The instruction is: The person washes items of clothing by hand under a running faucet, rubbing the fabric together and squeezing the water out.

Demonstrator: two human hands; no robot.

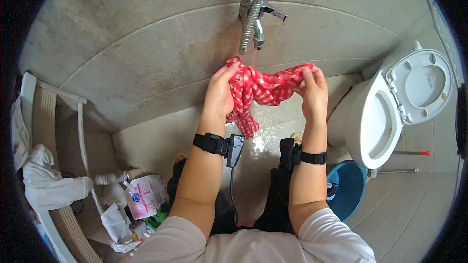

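The red-and-white checked cloth (pixel 258 90) is held bunched between both hands, directly below the metal wall tap (pixel 259 31), so the stream lands on the stretched middle part. One end is gripped by the left hand (pixel 219 92), fingers closed tight on a gathered fold; the other end is pinched in the right hand (pixel 314 92), thumb over fingers. A loose tail of cloth hangs down beside the left wrist, free to drip onto the wet grey tiled floor (pixel 263 141). The cloth is kept away from the body, probably so splash stays off the dark trousers (pixel 278 199).

A flexible metal hose (pixel 251 5) runs down just beside the tap. Black wrist straps (pixel 212 143) are worn on both forearms. To the right, a white toilet with raised lid (pixel 390 112) stands near a blue plastic basin (pixel 348 185). At lower left, a pink-and-white pouch (pixel 146 196) lies among white rags (pixel 53 185).
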